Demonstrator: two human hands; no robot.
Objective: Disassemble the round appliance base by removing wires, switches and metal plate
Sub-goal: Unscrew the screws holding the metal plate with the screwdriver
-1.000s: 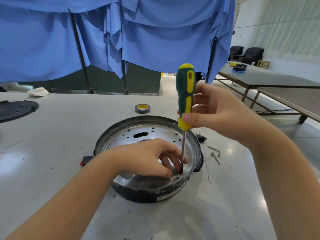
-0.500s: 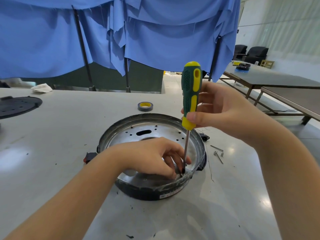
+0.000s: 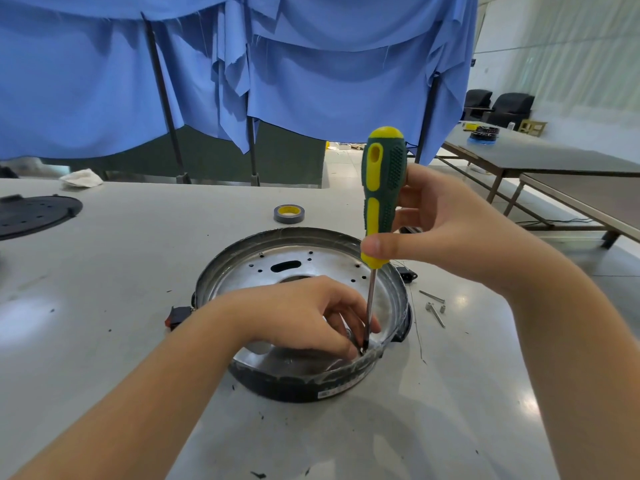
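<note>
Base: round black appliance base with a shiny perforated metal plate point(image 3: 304, 268) inside, at mid-table on the grey tabletop point(image 3: 138, 265)
Right hand point(image 3: 446, 230): fingers and thumb wrapped round the green-and-yellow screwdriver point(image 3: 382, 188), upright, tip down at the near inner rim
Left hand point(image 3: 304, 313): inside the base, fingertips curled about the shaft tip; what they pinch, cannot tell
Around: grey-and-yellow tape roll point(image 3: 289, 214) behind the base; loose silver screws point(image 3: 434, 306) right of it; black perforated disc point(image 3: 31, 214) far left; white crumpled rag point(image 3: 82, 177) at the far edge; blue cloth curtain point(image 3: 311, 71) behind
In the way: left hand hides the plate's centre and the tip
</note>
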